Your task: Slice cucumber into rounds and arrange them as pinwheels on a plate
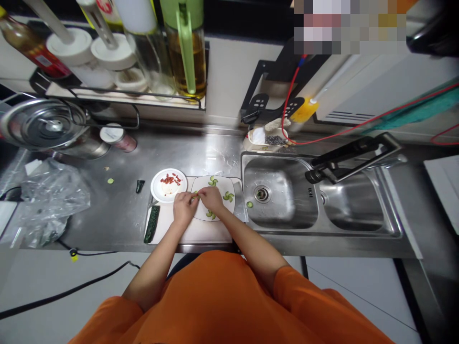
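My left hand (184,209) and my right hand (211,198) meet over the left part of a white plate (224,181). Both have closed fingers, pinching at a small green cucumber slice (195,194) that is partly hidden by the fingertips. Small pinwheels of cucumber slices (228,196) lie at the plate's top, right and bottom. Left of the plate, a round white dish (156,187) holds small red pieces. A length of dark green cucumber (152,224) rests on the left end of the white cutting board (167,229) under the plate.
A double steel sink (279,215) with a black faucet (344,157) is at the right. A cucumber end (139,186), a pink canister (120,138), plastic bags (53,191) and a lidded pot (53,126) stand left. Bottles and jars fill the rack (143,99) behind.
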Available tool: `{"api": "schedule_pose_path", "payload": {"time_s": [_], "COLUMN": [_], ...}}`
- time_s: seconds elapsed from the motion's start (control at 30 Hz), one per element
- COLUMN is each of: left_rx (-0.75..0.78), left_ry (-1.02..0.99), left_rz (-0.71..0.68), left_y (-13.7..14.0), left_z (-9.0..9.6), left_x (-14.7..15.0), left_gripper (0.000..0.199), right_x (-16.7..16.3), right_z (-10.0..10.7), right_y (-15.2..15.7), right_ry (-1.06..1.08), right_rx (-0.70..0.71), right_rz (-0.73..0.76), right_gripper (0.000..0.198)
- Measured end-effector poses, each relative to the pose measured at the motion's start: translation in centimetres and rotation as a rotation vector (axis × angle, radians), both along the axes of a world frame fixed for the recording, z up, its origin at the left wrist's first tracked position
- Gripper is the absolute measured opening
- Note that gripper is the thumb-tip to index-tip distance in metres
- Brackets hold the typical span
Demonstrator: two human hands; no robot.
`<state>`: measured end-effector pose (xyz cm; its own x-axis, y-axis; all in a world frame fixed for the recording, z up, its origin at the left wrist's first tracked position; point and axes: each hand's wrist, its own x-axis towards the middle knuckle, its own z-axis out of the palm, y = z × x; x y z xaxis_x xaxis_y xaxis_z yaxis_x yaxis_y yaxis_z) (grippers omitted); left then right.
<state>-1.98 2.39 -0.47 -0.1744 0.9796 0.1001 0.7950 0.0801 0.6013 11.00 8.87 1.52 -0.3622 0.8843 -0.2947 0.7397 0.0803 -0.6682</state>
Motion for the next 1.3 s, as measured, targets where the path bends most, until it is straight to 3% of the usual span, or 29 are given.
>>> {"api": "schedule_pose_path", "payload": {"time_s": [0.47, 0.57, 0.73, 0.83, 1.3], "left_rx": [0.048, 0.074, 0.013, -0.052, -0.168], "left_ry": [-0.014, -0.001, 0.086, 0.123, 0.187], "left_rz": [0.045, 0.171, 0.504, 0.579, 0.573], "left_y": [-0.1, 0.3, 2.0, 3.0, 3.9], "left_z": [1.4, 1.5, 1.6, 1.4, 0.8], "left_x": [-0.3, -1.8, -6.1, -7.9, -8.8], "left_gripper": [0.015, 0.018, 0.026, 0.031, 0.035], "right_x": [0.2, 0.4, 1.0, 1.3, 2.2], "right_z": [0.7, 1.0, 1.4, 1.5, 1.1], "right_y": [0.0, -0.2, -0.6, -1.0, -1.6], "right_ry": [0.007, 0.03, 0.024, 0.009, 0.025], "right_rx": [-0.012, -0.013, -0.01, -0.019, -0.024], "right_rz": [-0.023, -0.042, -0.071, -0.074, -0.061], "right_gripper": [0.022, 0.022, 0.023, 0.023, 0.024]}}
